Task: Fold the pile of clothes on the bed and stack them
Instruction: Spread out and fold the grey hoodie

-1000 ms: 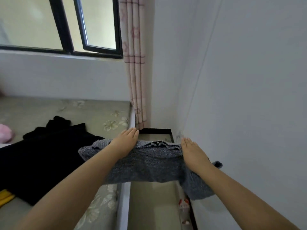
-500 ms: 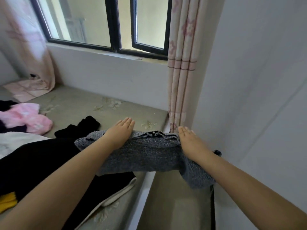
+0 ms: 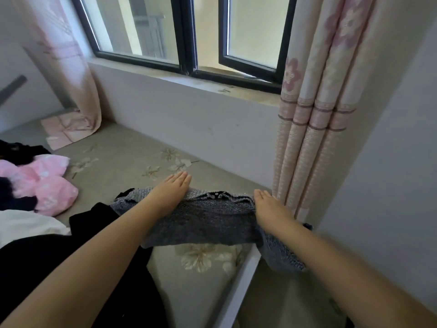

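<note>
She has swung left since a moment ago: the grey sweater (image 3: 208,218), which hung over the gap beside the bed (image 3: 123,162), is now carried above the mattress corner, draped over both forearms. The left hand (image 3: 171,190) and right hand (image 3: 269,207) keep their fingers straight and flat on top. The knit is dark grey, bunched, one end dangling by the curtain (image 3: 314,114). Black, pink and white clothes (image 3: 45,183) lie leftward.
</note>
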Available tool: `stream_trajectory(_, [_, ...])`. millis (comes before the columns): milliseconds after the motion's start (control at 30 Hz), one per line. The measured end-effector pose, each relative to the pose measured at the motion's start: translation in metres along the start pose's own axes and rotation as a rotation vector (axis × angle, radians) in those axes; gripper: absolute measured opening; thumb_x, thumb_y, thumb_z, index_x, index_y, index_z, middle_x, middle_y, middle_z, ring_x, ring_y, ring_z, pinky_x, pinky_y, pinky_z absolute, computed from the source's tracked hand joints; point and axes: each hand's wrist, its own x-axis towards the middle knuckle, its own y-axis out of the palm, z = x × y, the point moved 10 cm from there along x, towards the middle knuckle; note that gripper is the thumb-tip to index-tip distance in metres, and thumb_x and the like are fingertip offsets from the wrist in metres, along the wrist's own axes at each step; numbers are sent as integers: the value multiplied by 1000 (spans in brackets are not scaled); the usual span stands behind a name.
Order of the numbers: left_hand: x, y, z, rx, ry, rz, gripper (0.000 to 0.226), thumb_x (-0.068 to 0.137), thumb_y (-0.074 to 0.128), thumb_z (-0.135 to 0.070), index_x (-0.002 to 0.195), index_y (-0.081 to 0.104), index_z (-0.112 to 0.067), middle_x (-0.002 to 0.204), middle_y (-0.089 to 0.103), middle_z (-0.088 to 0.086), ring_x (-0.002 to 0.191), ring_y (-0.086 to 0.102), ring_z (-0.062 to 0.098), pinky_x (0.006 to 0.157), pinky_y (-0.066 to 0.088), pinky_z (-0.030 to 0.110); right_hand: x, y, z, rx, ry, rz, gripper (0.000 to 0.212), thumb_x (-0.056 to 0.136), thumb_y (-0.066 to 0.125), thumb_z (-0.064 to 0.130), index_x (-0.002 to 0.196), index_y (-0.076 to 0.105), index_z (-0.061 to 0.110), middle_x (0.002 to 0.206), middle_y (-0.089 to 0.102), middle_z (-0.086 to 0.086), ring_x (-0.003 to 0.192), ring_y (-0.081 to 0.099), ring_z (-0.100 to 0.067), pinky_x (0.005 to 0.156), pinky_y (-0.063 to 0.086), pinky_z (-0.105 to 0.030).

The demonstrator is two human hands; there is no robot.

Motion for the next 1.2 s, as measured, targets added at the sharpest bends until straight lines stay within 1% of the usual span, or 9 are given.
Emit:
stream_trajectory(133, [117,19,40,-14,35,-35,59,98,25,3,145,-11,-2,155,-8,14,144,-4,21,113,-3,25,111,-5,-26,12,60,41,49,89,31,-8,138,28,0,142,37,-14,129,38,-24,97,34,-31])
stream_trajectory(200, [175,24,59,4,53,-22,60,98,26,3,145,-11,-1,155,-7,14,144,-3,21,114,-2,27,158,-10,-37,-17,90,71,39,89,33,-6,128,36,1,129,48,-14,114,49,-25,74,34,-29])
stream_trajectory(267, [222,22,78,13,66,-21,56,99,23,-1,145,-9,-1,155,-5,15,144,-1,22,114,-1,27,198,-16,-42,-39,113,88,40,90,34,-5,130,33,2,128,47,-14,110,52,-28,67,31,-30])
stream_trajectory(367, [272,28,99,29,77,-37,55,98,23,-1,146,-5,-1,155,-2,16,144,1,23,115,-2,30,247,-9,-42,-51,112,74,52,92,33,0,142,18,0,147,28,-15,129,38,-29,87,41,-38])
stream_trajectory(467, [306,71,121,46,13,-13,66,92,31,5,147,-4,-7,155,-2,15,144,-1,26,115,-3,34,290,31,-34,-57,98,66,58,96,27,7,146,-2,1,155,-1,-15,143,7,-28,112,21,-41])
stream_trajectory(700, [291,262,59,-224,-94,436,64,98,31,-6,148,-4,-24,156,-9,9,143,-9,26,115,1,40,314,245,7,18,-63,532,63,99,30,38,148,-2,16,156,-12,-3,142,-14,-26,111,-5,-55])
stream_trajectory(1033, [238,368,0,-606,-266,488,54,102,18,-31,147,-11,-23,154,-19,7,142,-16,23,115,-7,36,322,309,-15,-148,-203,496,69,98,23,45,144,-20,18,133,-41,1,139,-23,-27,108,-13,-57])
stream_trajectory(1100, [222,372,1,-659,-339,472,53,102,17,-30,147,-9,-21,154,-16,6,142,-16,22,114,-8,35,321,308,-12,-153,-180,465,71,97,30,43,146,-12,14,143,-33,-4,141,-18,-31,108,-11,-57])
stream_trajectory(1200, [180,373,13,-733,-528,435,53,101,23,-23,148,0,-16,156,-7,5,143,-9,19,114,-7,31,317,286,22,-93,-314,235,58,87,52,32,134,43,0,145,31,-27,133,29,-46,101,12,-64])
